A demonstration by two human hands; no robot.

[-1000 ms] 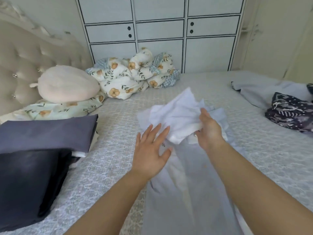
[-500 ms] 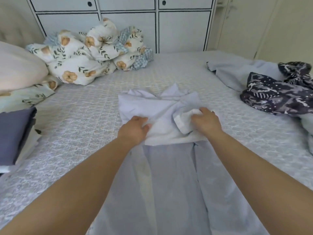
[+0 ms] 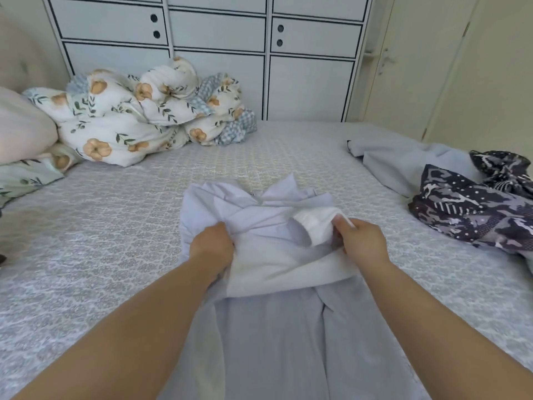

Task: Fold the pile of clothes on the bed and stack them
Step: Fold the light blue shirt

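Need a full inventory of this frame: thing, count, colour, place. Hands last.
pale garment: 1, pale lilac-white, centre of the bed, bunched at the far end, running toward the camera
patterned garment: 1, dark navy with white print, right side of the bed
light blue garment: 1, light blue-grey, right side, partly under the patterned garment
floral duvet: 1, white with orange flowers, bunched at the far left
pillow: 1, pale pink, left edge
bed cover: 1, grey-white pattern, under everything
wardrobe: 1, white with dark trim, behind the bed
door: 1, cream, far right
left hand: 1, grips the pale garment, left side
right hand: 1, pinches the pale garment, right side
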